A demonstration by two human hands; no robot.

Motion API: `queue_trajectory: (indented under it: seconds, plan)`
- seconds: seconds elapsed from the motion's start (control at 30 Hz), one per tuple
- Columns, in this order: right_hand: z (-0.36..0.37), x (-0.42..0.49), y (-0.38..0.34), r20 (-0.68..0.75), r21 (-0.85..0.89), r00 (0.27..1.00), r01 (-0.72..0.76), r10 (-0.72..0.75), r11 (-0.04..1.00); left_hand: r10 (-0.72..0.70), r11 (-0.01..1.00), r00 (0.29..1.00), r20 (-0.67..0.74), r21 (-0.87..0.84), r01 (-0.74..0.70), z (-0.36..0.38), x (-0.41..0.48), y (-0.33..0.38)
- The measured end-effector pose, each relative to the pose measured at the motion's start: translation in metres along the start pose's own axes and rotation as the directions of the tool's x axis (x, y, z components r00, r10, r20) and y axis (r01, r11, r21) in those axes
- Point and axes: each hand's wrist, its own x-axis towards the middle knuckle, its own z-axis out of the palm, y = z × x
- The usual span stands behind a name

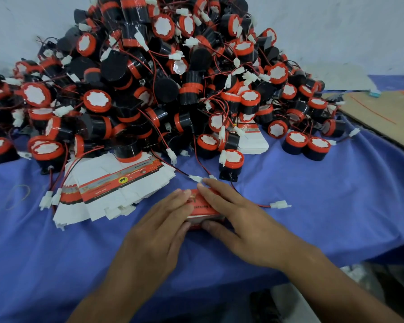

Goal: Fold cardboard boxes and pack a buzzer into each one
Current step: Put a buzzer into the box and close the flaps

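A small red cardboard box (202,207) lies on the blue cloth (324,206) in front of me. My left hand (159,231) holds its left side, fingers over the top and thumb on the near face. My right hand (240,227) holds its right side the same way. What is inside the box is hidden. A red-and-black wire with a white connector (280,204) trails out to the right from under my right hand. A fanned stack of flat unfolded boxes (117,194) lies left of my hands. Behind rises a large pile of black-and-red buzzers (161,78).
One loose buzzer (231,164) stands just beyond my right fingertips. A second stack of flat boxes (254,141) sits under the pile. A rubber band (16,197) lies far left. A brown cardboard sheet (383,117) covers the right. The table's edge drops off at lower right.
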Motion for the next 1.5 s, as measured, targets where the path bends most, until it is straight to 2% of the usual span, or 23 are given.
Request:
queue_trajectory:
  seconds: [0.1,0.37,0.5,0.6,0.87,1.03,1.13,1.23,1.37,1.5]
  plan:
    - [-0.001,0.0,0.001,0.013,-0.006,1.0,0.01,-0.01,1.0,-0.025,0.999,0.999,-0.027,-0.028,0.025,0.0,0.0,-0.002]
    - [-0.004,0.001,-0.007,0.035,-0.027,0.999,0.006,-0.005,1.0,-0.032,0.998,0.999,0.028,-0.047,0.033,0.001,-0.002,-0.004]
    - [-0.004,0.004,-0.011,-0.145,-0.126,0.978,0.133,-0.151,0.983,-0.125,0.984,0.991,0.052,-0.118,0.131,-0.002,-0.002,0.0]
    - [0.002,0.005,-0.012,-0.25,-0.16,0.935,0.217,-0.253,0.963,-0.106,0.987,0.994,0.037,-0.116,0.109,-0.006,-0.002,0.001]
    - [0.007,0.009,-0.009,-0.304,-0.142,0.904,0.268,-0.3,0.953,-0.043,0.994,0.999,0.006,-0.101,0.043,-0.002,0.001,-0.002]
    - [0.009,0.007,-0.007,-0.282,-0.131,0.919,0.247,-0.275,0.96,-0.074,0.99,0.996,0.041,-0.12,0.078,-0.001,-0.001,-0.003]
    - [0.008,0.001,-0.004,-0.192,-0.019,0.971,0.142,-0.143,0.99,-0.129,0.978,0.988,0.086,-0.155,0.142,-0.004,-0.002,-0.004]
    - [0.012,-0.002,0.001,-0.135,-0.022,0.987,0.085,-0.087,0.996,-0.223,0.954,0.963,0.151,-0.171,0.247,-0.005,-0.002,-0.005]
    - [0.011,0.0,-0.001,-0.159,-0.06,0.986,0.046,-0.055,0.997,-0.284,0.928,0.931,0.229,-0.177,0.327,-0.004,-0.001,-0.006]
    - [0.008,0.002,-0.003,-0.188,-0.102,0.982,0.015,-0.034,0.995,-0.288,0.912,0.937,0.196,-0.243,0.331,-0.005,0.001,-0.006]
